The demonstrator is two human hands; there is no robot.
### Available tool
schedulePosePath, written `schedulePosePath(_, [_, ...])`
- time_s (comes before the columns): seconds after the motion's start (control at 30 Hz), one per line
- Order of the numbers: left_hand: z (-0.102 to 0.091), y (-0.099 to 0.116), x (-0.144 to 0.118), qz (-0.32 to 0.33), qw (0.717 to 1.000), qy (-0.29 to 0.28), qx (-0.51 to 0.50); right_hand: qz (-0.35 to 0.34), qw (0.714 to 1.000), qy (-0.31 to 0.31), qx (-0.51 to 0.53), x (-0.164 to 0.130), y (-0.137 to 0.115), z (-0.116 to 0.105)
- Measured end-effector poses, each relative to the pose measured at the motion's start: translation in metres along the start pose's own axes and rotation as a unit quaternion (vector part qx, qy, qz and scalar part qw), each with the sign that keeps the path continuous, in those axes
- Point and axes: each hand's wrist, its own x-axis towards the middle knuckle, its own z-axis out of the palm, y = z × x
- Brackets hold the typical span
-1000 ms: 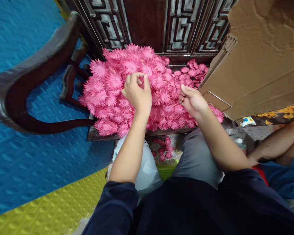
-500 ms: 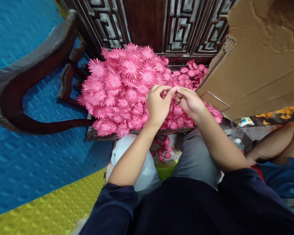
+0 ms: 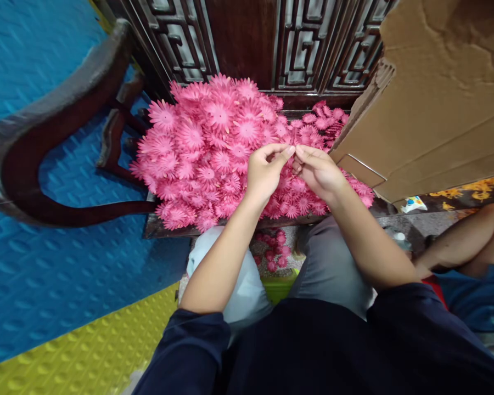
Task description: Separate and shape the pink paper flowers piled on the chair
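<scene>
A big heap of pink artificial flower heads (image 3: 208, 151) covers the dark wooden bench (image 3: 170, 233). Over the heap's right part my left hand (image 3: 265, 170) and my right hand (image 3: 316, 169) meet almost fingertip to fingertip. Thumb and index finger of my left hand are pinched together. The fingers of my right hand are pinched as well, with the other fingers curled under. Whatever lies between the fingertips is too small or hidden to make out. Pink flowers lie right behind and below both hands.
A large cardboard box (image 3: 440, 109) stands on the right. At left is a curved dark armrest (image 3: 66, 214); behind is a carved wooden panel (image 3: 247, 44). Loose pink flowers (image 3: 274, 252) lie on the floor between my knees. Another person's arm (image 3: 461, 241) shows at right.
The fingertips of my two hands, overlapping before, have drawn slightly apart. My left hand has turned a little and its thumb sits lower. The heap looks the same.
</scene>
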Motion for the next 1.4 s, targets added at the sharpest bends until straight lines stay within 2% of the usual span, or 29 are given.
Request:
schedulePosePath(0.13, [-0.001, -0.001, 0.0, 0.054, 0.996, 0.028, 0.059, -0.001, 1.0, -0.009, 0.004, -0.001, -0.002, 0.001])
schedulePosePath(0.27, [-0.003, -0.001, 0.002, 0.066, 0.993, 0.057, 0.08, 0.0, 1.0, -0.01, 0.004, -0.001, -0.003, 0.0])
schedulePosePath(0.43, [-0.011, -0.002, 0.008, 0.134, 0.973, 0.133, 0.133, 0.001, 1.0, 0.002, -0.015, 0.001, 0.0, -0.002])
schedulePosePath(0.6, [-0.032, -0.006, 0.02, 0.135, 0.948, 0.259, 0.129, 0.003, 0.999, 0.044, 0.016, 0.003, -0.001, -0.005])
schedulePosePath(0.67, [-0.041, -0.007, 0.025, 0.133, 0.938, 0.286, 0.145, -0.002, 0.999, 0.046, 0.009, 0.002, -0.002, -0.006])
schedulePosePath(0.73, [-0.048, -0.007, 0.029, 0.124, 0.925, 0.292, 0.209, -0.003, 0.999, 0.039, -0.004, 0.002, -0.003, -0.006])
schedulePosePath(0.83, [-0.048, -0.006, 0.027, 0.125, 0.892, 0.285, 0.33, -0.002, 0.999, 0.035, -0.016, 0.001, -0.003, -0.005])
schedulePosePath(0.9, [-0.041, -0.004, 0.022, 0.15, 0.881, 0.275, 0.354, -0.007, 0.999, 0.03, -0.025, 0.001, -0.002, -0.005])
schedulePosePath(1.0, [-0.027, 0.0, 0.011, 0.193, 0.891, 0.242, 0.332, -0.012, 0.999, 0.025, -0.02, 0.001, -0.001, -0.006])
schedulePosePath(1.1, [-0.015, 0.004, 0.001, 0.208, 0.902, 0.188, 0.328, -0.008, 1.0, 0.028, 0.007, 0.001, -0.002, -0.005])
schedulePosePath(1.27, [-0.004, 0.005, -0.007, 0.21, 0.91, 0.059, 0.352, -0.007, 0.999, 0.042, -0.006, 0.001, 0.0, -0.002])
schedulePosePath(1.4, [-0.001, 0.004, -0.008, 0.206, 0.911, 0.03, 0.356, -0.002, 0.999, 0.046, 0.021, 0.002, 0.002, -0.002])
